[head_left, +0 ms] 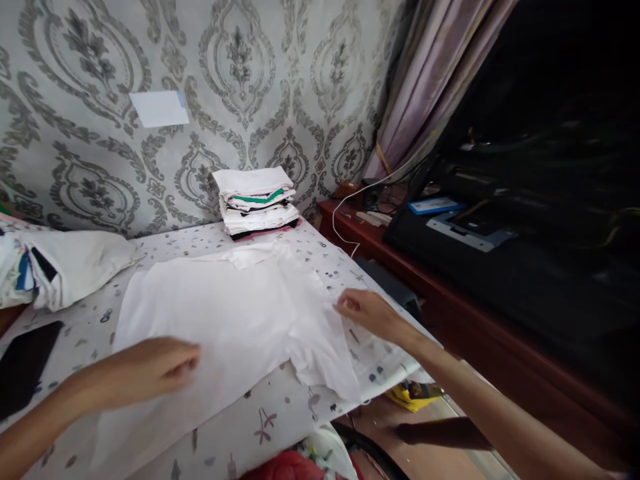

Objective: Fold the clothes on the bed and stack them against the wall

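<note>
A white T-shirt (225, 307) lies spread over the patterned tablecloth, its sleeves towards the right. My left hand (160, 363), slightly blurred, is over the lower left part of the shirt. Its fingers are curled in, and what they hold, if anything, is hidden. At the shirt's right edge, near the neck, my right hand (367, 310) has its fingers closed with the tips at the white cloth. The shirt's lower left edge is smeared by motion.
Behind the shirt stands a stack of folded clothes (257, 207) against the wall. More clothes (75, 263) are heaped at the left, with a dark phone-like slab (27, 367) nearer me. A red-brown cabinet (370, 233) with a white cable (340, 220) borders the right side.
</note>
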`<action>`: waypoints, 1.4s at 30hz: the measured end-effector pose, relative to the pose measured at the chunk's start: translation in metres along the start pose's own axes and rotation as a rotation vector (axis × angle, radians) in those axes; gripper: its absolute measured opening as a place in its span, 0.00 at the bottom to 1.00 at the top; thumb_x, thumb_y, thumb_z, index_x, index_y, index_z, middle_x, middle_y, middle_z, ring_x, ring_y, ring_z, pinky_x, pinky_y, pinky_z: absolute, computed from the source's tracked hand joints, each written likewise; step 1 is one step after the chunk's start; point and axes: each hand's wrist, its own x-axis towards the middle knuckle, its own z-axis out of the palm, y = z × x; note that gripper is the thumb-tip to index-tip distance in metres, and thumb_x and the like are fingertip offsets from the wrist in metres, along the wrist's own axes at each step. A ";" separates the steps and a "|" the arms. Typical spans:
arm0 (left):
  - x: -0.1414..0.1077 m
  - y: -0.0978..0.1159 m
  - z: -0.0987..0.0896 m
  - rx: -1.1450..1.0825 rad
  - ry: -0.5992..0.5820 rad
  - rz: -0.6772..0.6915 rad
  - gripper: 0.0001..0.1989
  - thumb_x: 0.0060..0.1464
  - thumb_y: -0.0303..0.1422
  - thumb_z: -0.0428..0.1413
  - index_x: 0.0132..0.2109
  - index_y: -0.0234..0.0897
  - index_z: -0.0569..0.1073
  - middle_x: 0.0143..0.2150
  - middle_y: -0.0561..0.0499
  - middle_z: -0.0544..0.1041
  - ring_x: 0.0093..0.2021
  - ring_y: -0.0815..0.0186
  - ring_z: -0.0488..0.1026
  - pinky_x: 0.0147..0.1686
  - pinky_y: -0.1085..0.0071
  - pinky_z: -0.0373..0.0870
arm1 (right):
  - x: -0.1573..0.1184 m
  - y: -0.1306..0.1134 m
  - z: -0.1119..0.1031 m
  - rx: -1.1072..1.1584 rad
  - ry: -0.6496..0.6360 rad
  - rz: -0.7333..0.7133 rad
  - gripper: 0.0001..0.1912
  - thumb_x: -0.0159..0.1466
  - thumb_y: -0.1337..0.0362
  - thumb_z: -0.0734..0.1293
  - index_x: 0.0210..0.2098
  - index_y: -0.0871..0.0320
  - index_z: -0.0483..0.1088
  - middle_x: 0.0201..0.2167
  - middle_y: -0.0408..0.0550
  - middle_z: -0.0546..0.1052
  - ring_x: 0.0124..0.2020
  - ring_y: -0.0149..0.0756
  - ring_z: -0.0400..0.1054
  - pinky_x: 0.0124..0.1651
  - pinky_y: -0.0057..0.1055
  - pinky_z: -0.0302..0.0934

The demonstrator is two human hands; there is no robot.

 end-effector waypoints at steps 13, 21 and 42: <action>0.362 0.037 -0.044 0.610 0.161 0.108 0.17 0.57 0.19 0.50 0.49 0.34 0.75 0.54 0.39 0.77 0.56 0.56 0.72 0.53 0.63 0.66 | 0.089 -0.001 0.034 -0.097 0.218 0.037 0.06 0.64 0.65 0.62 0.30 0.56 0.65 0.34 0.45 0.73 0.36 0.35 0.65 0.38 0.29 0.53; 0.373 0.035 -0.043 0.597 0.296 0.091 0.15 0.63 0.25 0.46 0.51 0.36 0.74 0.53 0.39 0.76 0.54 0.54 0.73 0.50 0.60 0.66 | 0.078 0.016 0.019 0.119 0.302 0.026 0.09 0.66 0.59 0.60 0.30 0.54 0.64 0.18 0.38 0.67 0.23 0.34 0.60 0.31 0.30 0.49; 0.114 -0.047 0.047 0.200 0.266 -0.142 0.31 0.69 0.50 0.36 0.73 0.43 0.48 0.76 0.47 0.50 0.75 0.63 0.44 0.72 0.57 0.36 | 0.015 0.053 0.056 -0.354 0.274 -0.687 0.23 0.71 0.54 0.59 0.63 0.52 0.67 0.65 0.54 0.67 0.63 0.47 0.66 0.61 0.47 0.67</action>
